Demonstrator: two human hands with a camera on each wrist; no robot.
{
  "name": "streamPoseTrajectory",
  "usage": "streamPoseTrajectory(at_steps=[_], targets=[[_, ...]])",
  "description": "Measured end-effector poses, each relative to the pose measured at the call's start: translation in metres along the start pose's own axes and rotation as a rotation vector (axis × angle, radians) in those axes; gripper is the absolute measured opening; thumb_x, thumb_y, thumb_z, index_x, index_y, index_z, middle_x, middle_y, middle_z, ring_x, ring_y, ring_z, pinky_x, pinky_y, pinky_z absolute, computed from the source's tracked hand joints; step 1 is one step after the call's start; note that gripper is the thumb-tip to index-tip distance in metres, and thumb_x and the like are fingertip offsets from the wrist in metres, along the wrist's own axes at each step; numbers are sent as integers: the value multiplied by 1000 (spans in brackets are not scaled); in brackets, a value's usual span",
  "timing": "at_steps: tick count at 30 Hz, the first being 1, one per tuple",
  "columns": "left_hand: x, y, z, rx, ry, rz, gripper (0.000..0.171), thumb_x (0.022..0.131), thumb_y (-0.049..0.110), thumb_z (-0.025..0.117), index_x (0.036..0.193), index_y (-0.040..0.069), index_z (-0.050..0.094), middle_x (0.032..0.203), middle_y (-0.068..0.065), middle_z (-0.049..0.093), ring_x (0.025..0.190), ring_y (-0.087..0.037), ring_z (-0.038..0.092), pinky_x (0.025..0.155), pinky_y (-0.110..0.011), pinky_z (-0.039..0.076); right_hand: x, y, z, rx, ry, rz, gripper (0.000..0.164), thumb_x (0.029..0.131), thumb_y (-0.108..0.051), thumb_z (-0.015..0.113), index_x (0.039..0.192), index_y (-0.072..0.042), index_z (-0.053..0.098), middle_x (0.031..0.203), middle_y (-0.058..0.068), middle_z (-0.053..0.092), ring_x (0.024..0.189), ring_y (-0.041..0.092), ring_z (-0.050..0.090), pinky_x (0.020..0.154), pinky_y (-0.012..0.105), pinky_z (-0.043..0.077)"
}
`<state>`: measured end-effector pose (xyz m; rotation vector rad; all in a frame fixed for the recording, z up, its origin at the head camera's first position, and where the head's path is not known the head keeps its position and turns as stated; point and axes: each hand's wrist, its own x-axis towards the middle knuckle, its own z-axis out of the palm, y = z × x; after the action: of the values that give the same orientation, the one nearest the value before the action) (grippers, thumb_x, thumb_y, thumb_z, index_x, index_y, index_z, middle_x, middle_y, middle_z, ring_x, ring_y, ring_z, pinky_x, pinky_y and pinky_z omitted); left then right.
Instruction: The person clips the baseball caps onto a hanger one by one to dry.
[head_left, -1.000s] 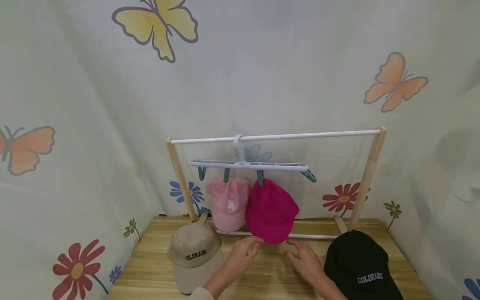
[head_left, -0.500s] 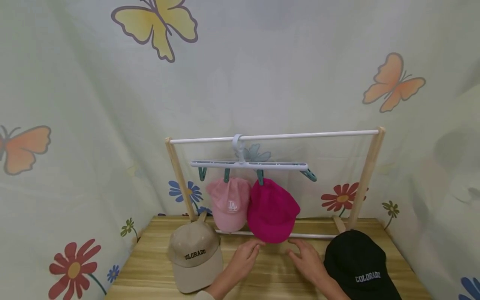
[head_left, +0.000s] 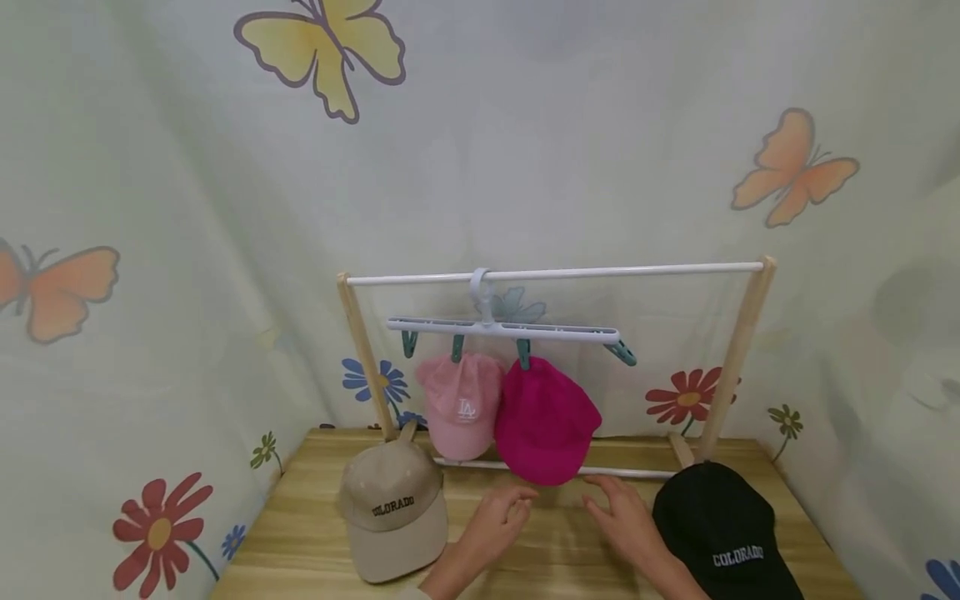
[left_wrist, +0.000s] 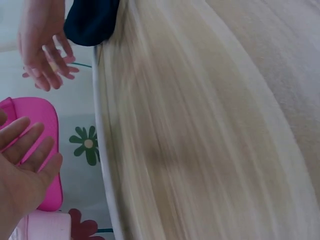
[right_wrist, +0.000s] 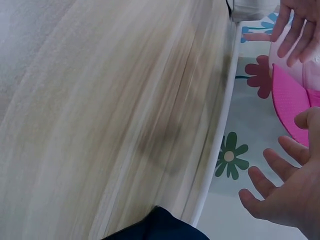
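Note:
A bright magenta cap [head_left: 546, 425] hangs by its back from a green clip [head_left: 523, 354] on the white hanger [head_left: 502, 329]. Left of it, a light pink cap [head_left: 461, 408] with "LA" lettering hangs from another clip. Just below the magenta cap's brim is my left hand [head_left: 495, 521], holding nothing, its fingers relaxed. My right hand [head_left: 624, 521] is on the brim's other side, fingers loosely spread and nothing in them. In the left wrist view, the left hand [left_wrist: 25, 172] overlaps the magenta brim [left_wrist: 42, 125]. The right hand [right_wrist: 290, 185] shows palm and spread fingers in the right wrist view.
A beige "COLORADO" cap [head_left: 393, 508] lies on the wooden table [head_left: 540, 550] at the left, and a black one [head_left: 723, 533] at the right. The hanger hooks on the white rail [head_left: 622, 271] of a wooden-legged rack [head_left: 738, 358]. Butterfly-print cloth [head_left: 600, 150] stands behind.
My hands have drawn slightly down and apart from the magenta cap's brim. Both hanging caps stay clipped, and the view has shifted a little.

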<state>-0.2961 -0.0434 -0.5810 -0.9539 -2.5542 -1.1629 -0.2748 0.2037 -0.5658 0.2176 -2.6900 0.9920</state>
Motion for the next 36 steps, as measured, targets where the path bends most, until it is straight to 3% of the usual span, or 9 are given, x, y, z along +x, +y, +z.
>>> streamPoseTrajectory(at_steps=[7,13,21,28,36], targets=[[-3,-1,4,31,13,18,25,104,21,54,118,9,71,115,-2,72,111,-19,64,97,-38,52,-2,1,-1,12,23,-17,31,96,-21,69,124,-7,69,126,12,67,117,36,61,98,54,49],[-12,-5,3,45,19,50,21,102,15,57,116,11,72,114,-3,73,109,-18,66,93,-34,54,0,-1,-3,29,-21,-7,30,97,-20,69,125,-7,68,129,14,66,121,36,60,101,55,47],[-8,-7,-3,30,5,23,25,105,23,54,120,14,71,119,2,70,114,-14,64,96,-32,53,10,2,-20,27,-30,-4,33,99,-21,66,128,-5,66,129,16,65,122,38,58,100,57,47],[-3,-5,6,34,9,31,23,104,22,55,119,16,72,118,3,71,114,-13,64,97,-32,52,4,13,-33,-19,30,7,32,100,-21,66,128,-5,67,128,17,66,121,41,58,99,60,45],[3,0,27,47,33,121,24,100,18,58,118,10,72,116,0,73,110,-15,66,96,-32,52,-9,30,-49,-16,34,30,33,99,-18,66,129,-4,66,129,19,65,118,40,60,96,60,47]])
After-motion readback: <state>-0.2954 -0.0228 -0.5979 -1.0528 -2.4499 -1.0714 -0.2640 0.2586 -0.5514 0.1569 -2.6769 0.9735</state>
